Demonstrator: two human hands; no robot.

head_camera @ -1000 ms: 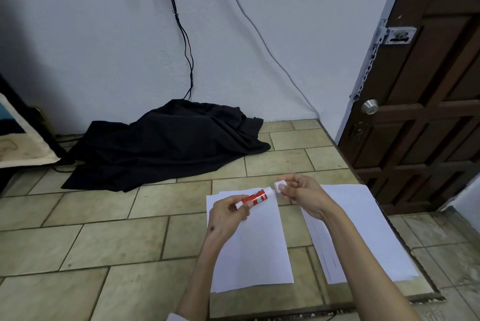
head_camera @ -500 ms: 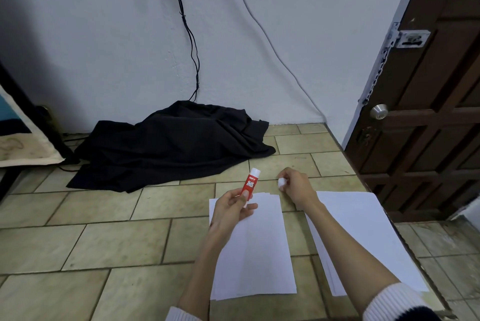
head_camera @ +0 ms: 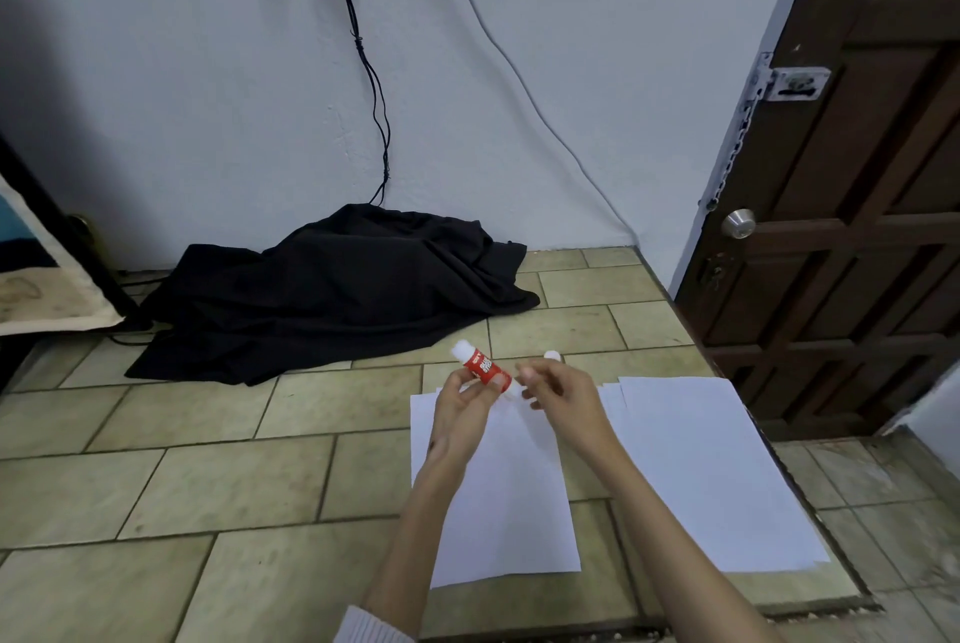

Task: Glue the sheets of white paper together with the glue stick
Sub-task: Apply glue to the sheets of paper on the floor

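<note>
At the nine o'clock edge a dark-framed piece of furniture (head_camera: 57, 273) is leaning into view, and just right of it, toward ten o'clock, a black cloth (head_camera: 332, 294) is lying crumpled on the tiled floor (head_camera: 156, 476) against the white wall (head_camera: 208, 70), with black cables (head_camera: 371, 86) hanging down the wall to it from twelve o'clock. Near the centre, the left hand (head_camera: 460, 413) is reaching up from six o'clock and pinching the red glue stick (head_camera: 483, 368) between thumb and fingertips; the stick is being held in the air, tilted, its white uncovered tip pointing up toward eleven o'clock. Directly beneath the hands a single sheet of white paper (head_camera: 498, 497) is lying flat on the tiles. The right hand (head_camera: 558, 395) is sitting just beside the stick's lower end, at about its three o'clock, fingers curled, holding the small white cap (head_camera: 552, 356) at its upper edge; whether its fingertips are also touching the base of the stick cannot be told. Further right, at about four o'clock from the hands, a stack of white sheets (head_camera: 696, 465) is lying near the single sheet but apart from it. At the two to three o'clock side a dark wooden door (head_camera: 857, 226) is standing shut, with a round metal knob (head_camera: 738, 223) and a chain latch (head_camera: 792, 83) above it.
</note>
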